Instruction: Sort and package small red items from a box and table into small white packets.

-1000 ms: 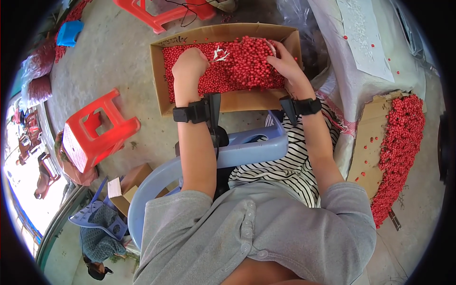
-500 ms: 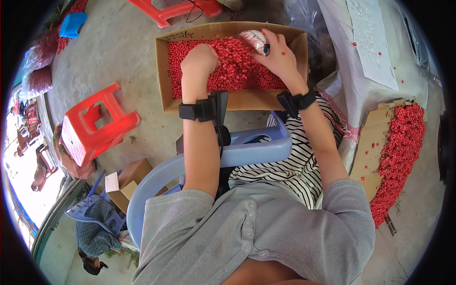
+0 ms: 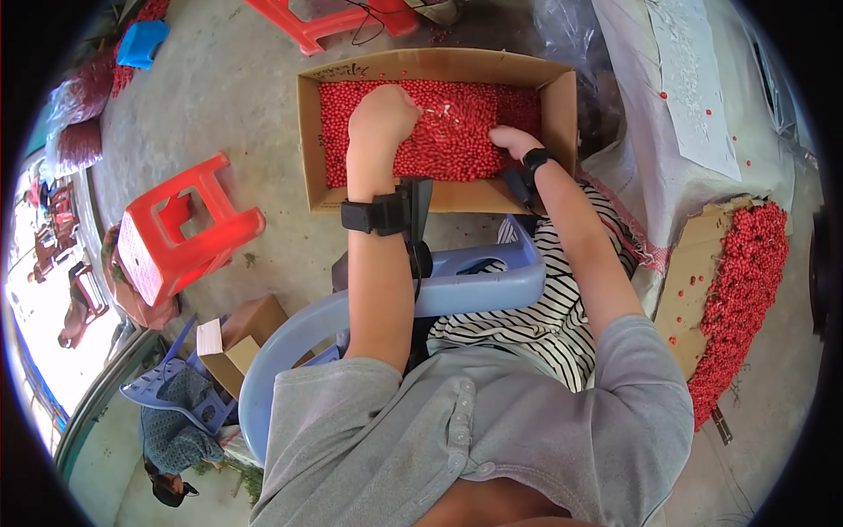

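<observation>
L grip (hand) (image 3: 381,123) clenched on clear bag (image 3: 457,127) w/ red berries, mid-carton (image 3: 439,195). R hand (image 3: 518,140) placed nr R wall; fingers partly hidden, grip can't be told. Open room seen twd back R corner. Front edge closely faced by blue chair arm (image 3: 492,292); red stool (image 3: 140,255) set well L on floor (image 3: 263,167).

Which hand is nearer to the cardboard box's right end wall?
Right. The right hand is in the box's right part, a little left of that end wall; the left hand is farther off, over the red berries toward the left.
</observation>
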Demonstrator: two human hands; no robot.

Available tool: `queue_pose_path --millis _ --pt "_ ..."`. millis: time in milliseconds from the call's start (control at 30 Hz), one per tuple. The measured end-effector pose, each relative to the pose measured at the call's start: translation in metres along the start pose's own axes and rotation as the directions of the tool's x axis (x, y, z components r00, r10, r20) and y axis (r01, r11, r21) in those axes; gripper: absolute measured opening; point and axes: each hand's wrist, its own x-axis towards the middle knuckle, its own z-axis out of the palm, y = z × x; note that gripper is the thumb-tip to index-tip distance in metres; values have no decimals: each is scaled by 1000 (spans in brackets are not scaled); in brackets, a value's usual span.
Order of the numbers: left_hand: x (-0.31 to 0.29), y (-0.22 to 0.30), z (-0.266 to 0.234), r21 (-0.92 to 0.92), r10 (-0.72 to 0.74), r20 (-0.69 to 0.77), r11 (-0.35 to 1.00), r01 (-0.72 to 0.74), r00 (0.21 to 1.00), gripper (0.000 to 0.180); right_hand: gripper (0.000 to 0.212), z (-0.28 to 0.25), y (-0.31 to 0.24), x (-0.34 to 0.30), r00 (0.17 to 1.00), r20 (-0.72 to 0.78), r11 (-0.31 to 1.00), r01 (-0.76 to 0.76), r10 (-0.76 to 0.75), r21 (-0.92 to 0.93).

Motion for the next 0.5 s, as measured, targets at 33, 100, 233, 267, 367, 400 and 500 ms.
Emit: queue_pose_path --millis 33,100,233,267,367,400,500 --pt "-2 -1 -3 13 -28 0 1000 28 1000 19 62 8 -21 -25 1000 -26 998 -3 5 69" --pt "0 11 -5 32 -34 13 999 34 999 22 54 5 -45 -64 992 -128 977 8 21 215" --pt "12 20 4 60 -38 22 998 36 999 24 50 -23 -40 -54 977 -185 986 131 -110 103" --pt "12 17 5 62 -36 23 997 35 999 24 50 -21 -46 -60 976 -186 986 131 -110 105" --pt "9 9 1 93 -142 -3 986 141 990 24 58 -9 -74 -89 856 -401 944 321 -326 -82" --pt "12 11 4 88 -130 5 988 129 991 24 58 -8 -79 -100 852 -413 945 316 -322 -85" --pt "10 12 -2 159 -204 84 969 189 975 32 58 12 -103 -128 625 -548 831 419 -556 -366"
